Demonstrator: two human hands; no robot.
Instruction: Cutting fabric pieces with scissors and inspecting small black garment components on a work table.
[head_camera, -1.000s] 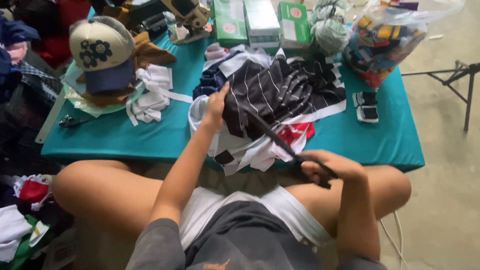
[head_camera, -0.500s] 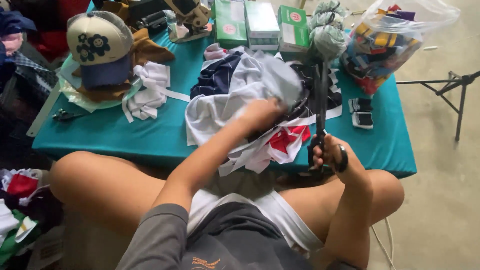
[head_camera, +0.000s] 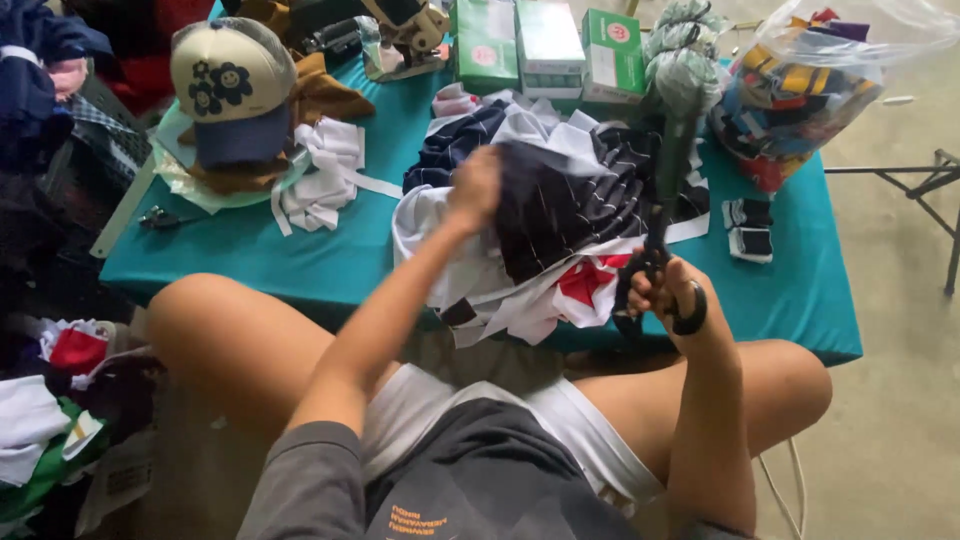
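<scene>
Head view, only one available. Left hand (head_camera: 476, 188) is fisted on a bunch of dark striped fabric (head_camera: 560, 205), lifting it off the pile, most likely to pull the cloth taut and separate one layer so a blade can get in. Right hand (head_camera: 668, 292) is wrapped around the black handles of the scissors (head_camera: 662, 215), fingers through the loops, blades pointing up and away from the body, alongside the raised cloth. Blur hides the blade tips, so I can't tell whether they are open or already biting the fabric.

Cloth pile sits mid-table on the teal table cover (head_camera: 290, 265), directly in front of the seated person, so it is within reach of both hands. Mix of soft knits: dark pinstripe, white panels, a red patch (head_camera: 585, 282) near the front edge. All limp and wrinkled, no stiffness.

White fabric strips (head_camera: 322, 180) lie to the left, looped and flat, apart from the pile, looks like sorted offcuts. Cream and navy cap (head_camera: 232, 85) with flower prints sits behind them on brown cloth; domed and structured. Green boxes (head_camera: 545, 45) line the far edge, rigid card. Clear plastic bag (head_camera: 800, 90) of mixed coloured scraps sits at the right corner, glossy and crinkled. Two small dark folded pieces (head_camera: 748, 228) lie right of the pile.
</scene>
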